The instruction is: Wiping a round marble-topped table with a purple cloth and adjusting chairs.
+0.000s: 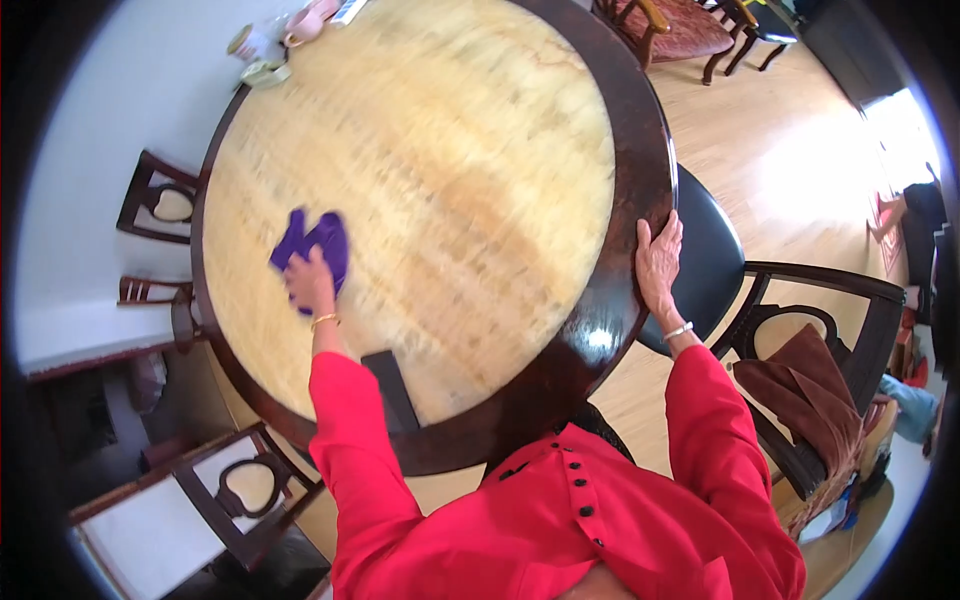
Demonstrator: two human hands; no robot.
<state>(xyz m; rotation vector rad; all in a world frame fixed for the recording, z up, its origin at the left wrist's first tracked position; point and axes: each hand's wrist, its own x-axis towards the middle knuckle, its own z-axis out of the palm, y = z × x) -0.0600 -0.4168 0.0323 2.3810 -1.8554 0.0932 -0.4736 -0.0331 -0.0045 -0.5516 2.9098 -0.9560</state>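
A round table has a yellow, stone-like top (450, 187) set in a dark, glossy wooden rim (637, 120). On the left part of that top, my left hand (309, 281) presses on a crumpled purple cloth (336, 244); the hand is slightly blurred. My right hand (660, 255) rests on the rim at the right, its fingers over the outer edge and the thumb apart, with nothing held in it. Close to my left sleeve lies a dark, flat rectangular object (394, 391), which I cannot identify for sure.
A pink mug (304, 28), a can (244, 43) and small items stand at the table's far left edge. A black-seated chair (701, 247) is tucked near my right hand, a brown cloth (814, 397) over its back. Wooden chairs (161, 199) stand to the left.
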